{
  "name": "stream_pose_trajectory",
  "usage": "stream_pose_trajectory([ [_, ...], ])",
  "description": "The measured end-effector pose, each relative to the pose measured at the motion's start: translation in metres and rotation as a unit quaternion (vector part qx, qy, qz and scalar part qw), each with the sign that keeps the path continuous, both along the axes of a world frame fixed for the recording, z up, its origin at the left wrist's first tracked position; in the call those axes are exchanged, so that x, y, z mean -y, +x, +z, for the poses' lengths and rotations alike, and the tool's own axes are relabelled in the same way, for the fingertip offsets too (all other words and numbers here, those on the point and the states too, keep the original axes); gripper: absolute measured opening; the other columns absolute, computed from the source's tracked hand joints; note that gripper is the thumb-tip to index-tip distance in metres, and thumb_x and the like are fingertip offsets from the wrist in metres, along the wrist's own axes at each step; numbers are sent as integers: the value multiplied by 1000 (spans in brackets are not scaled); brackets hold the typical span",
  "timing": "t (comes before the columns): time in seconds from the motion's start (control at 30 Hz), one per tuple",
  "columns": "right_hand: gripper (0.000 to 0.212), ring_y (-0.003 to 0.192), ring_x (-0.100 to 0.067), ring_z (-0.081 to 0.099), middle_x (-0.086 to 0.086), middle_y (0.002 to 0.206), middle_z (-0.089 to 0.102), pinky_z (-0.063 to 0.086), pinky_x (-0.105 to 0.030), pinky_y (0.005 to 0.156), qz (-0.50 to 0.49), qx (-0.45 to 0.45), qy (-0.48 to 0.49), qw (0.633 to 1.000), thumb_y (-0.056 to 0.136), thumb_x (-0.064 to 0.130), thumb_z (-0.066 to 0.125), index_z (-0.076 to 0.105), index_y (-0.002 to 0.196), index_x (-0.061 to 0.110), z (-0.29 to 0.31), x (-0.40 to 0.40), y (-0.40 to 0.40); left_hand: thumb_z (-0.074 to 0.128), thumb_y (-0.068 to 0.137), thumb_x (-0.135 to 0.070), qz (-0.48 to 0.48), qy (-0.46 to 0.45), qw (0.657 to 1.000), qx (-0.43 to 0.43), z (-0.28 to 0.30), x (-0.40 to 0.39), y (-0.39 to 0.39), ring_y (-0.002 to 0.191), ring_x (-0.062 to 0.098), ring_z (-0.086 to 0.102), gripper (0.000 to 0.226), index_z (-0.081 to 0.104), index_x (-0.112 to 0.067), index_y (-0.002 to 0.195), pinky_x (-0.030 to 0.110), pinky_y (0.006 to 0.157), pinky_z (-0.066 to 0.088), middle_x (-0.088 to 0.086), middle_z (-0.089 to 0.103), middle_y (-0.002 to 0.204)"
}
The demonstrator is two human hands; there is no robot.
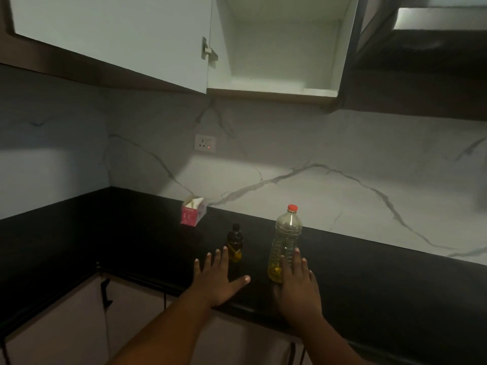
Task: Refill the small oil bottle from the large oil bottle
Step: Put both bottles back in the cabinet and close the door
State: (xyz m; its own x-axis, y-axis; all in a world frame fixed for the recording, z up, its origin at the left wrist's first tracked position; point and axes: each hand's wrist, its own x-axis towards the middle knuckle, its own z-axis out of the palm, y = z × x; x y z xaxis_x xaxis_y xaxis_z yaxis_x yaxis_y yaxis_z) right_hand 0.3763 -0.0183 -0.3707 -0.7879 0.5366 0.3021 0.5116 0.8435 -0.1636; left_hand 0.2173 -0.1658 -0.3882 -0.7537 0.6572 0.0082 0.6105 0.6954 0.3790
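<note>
At about nine o'clock in the view the black surface (79,233) turns a corner and lies bare. Further in, near the marble wall, a small pink carton (191,212) stands with its top flaps open; it seems to have no part in the job.

The left hand (216,277) lies flat, palm down and fingers spread, holding nothing. Its fingertips reach close to the foot of the small oil bottle (234,243), which stands upright at roughly twelve o'clock from that hand. The bottle is dark with a dark cap on, and a band of yellow oil shows low inside it — whether the fingers touch the bottle or only cross it in the view cannot be told.

At about three o'clock from the small bottle, near but apart, the large oil bottle (286,243) stands upright with its red cap on. It is clear and ribbed, and oil fills only its lower part. The right hand (297,283) is open too, fingers extended, crossing the bottle's lower right side; it looks to rest against it, not to grip.

As for progress, the task appears barely begun. Both caps are on and neither bottle is lifted, so uncapping both, pouring from large to small and recapping are all left.
</note>
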Motion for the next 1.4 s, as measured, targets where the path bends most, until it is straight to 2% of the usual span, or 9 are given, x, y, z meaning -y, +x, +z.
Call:
stream_pose_trajectory([
  [0.17,86,147,-32,4,-12,159,-16,15,-44,117,-20,-43,-17,999,89,45,53,-1,152,23,-10,-21,-20,31,74,-91,9,-8,1000,25,-22,-14,-25,151,30,-12,115,-22,-26,153,56,116,-12,5,-16,165],
  [0.37,88,144,-30,19,-11,159,2,28,-42,112,-70,-136,-70,986,84,47,60,6,150,23,-17,-42,-54,50,82,-77,35,49,995,79,-26,-42,-69,152,30,-8,119,-27,-20,151,56,121,-4,9,-14,166],
  [0.57,110,145,-18,-5,-3,159,-15,26,-36,112,-108,-215,-111,964,75,58,66,-8,150,26,-27,-72,-92,84,67,-55,15,183,966,183,-19,-78,-129,152,29,12,134,-11,-23,157,55,122,4,6,12,166],
  [0.67,123,139,-7,-10,6,157,-16,19,-36,110,-124,-262,-177,941,65,56,77,-10,149,31,-38,-78,-108,92,61,-41,-12,229,939,258,-25,-88,-158,147,31,27,135,-1,-23,158,54,121,19,7,25,161],
  [0.77,130,141,-17,17,10,154,-1,26,-41,110,-155,-332,-282,887,57,40,88,-7,146,39,-49,-78,-124,96,60,-21,-39,273,912,305,-38,-97,-176,137,27,44,126,14,-15,156,49,117,32,10,41,151],
  [0.9,127,139,-24,29,2,153,18,30,-50,112,-193,-356,-348,846,57,26,90,0,145,42,-60,-84,-141,91,65,-6,-54,289,895,336,-53,-113,-189,119,24,58,95,37,-16,142,40,107,42,6,59,127],
  [1.03,117,128,-20,44,-1,145,35,39,-46,106,-188,-366,-344,844,57,23,90,12,142,40,-70,-92,-144,88,68,-1,-57,310,885,342,-61,-125,-190,111,25,62,79,44,-15,133,36,100,46,6,63,116],
  [1.17,116,125,-19,45,7,135,37,40,-43,104,-170,-358,-360,845,53,21,91,14,136,49,-77,-99,-149,87,69,0,-47,317,873,368,-68,-131,-191,109,24,64,78,44,-18,131,39,98,50,7,64,118],
  [1.4,122,112,-14,46,5,126,39,39,-38,98,-165,-351,-401,830,52,17,92,13,143,35,-83,-106,-168,90,65,-7,-54,275,889,362,-76,-127,-200,108,19,65,71,51,-23,122,41,102,49,2,68,110],
])
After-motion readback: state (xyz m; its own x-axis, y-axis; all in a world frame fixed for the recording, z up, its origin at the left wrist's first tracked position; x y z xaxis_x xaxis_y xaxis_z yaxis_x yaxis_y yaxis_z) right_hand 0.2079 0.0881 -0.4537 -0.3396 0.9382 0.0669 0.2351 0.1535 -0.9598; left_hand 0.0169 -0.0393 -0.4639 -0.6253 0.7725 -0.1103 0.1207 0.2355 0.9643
